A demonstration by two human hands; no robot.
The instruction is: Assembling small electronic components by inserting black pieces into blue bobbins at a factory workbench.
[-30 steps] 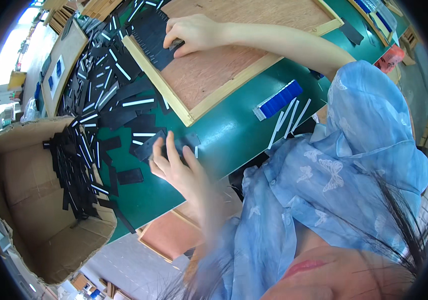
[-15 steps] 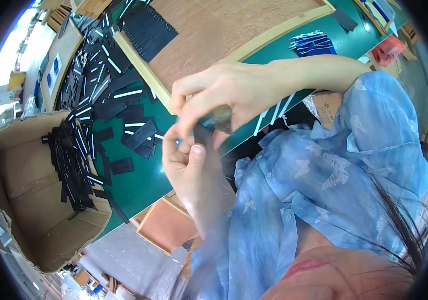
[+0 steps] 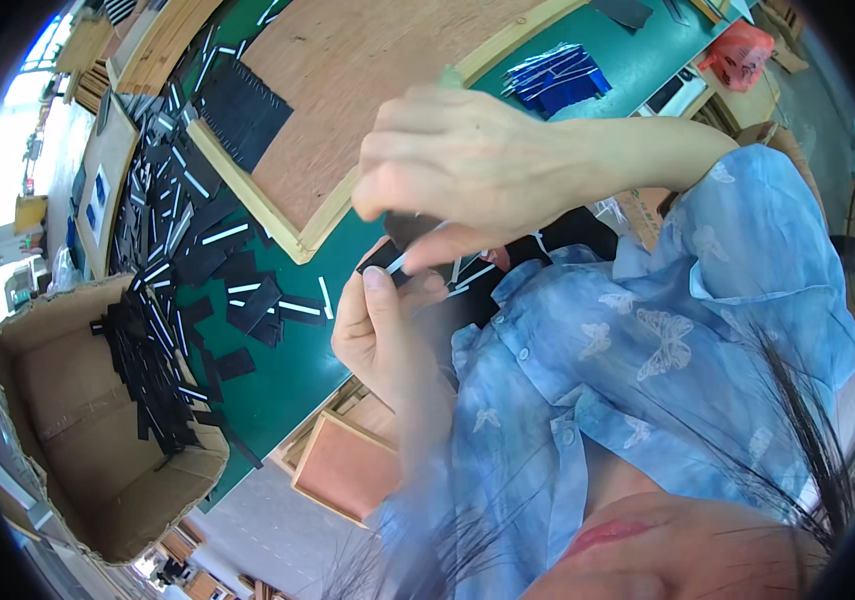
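Here, close under the camera, a person in a blue butterfly-print shirt [image 3: 648,340] works above a green surface [image 3: 278,385] in a workshop, wooden frames [image 3: 343,465] stacked below its near edge. The left hand [image 3: 383,335] is curled, its thumb pressing a small black strip [image 3: 388,258] with a white band; the right hand [image 3: 458,165] closes from above, fingertips pinching the same strip (held up between both hands, above the surface's edge). Beyond, loose black pieces [image 3: 218,270] litter the surface and spill into an open cardboard box [image 3: 98,470]. Farther off lies a wood-framed board [image 3: 368,90] carrying a neat row of black strips [image 3: 243,105], with blue pieces [image 3: 558,75] beside it.
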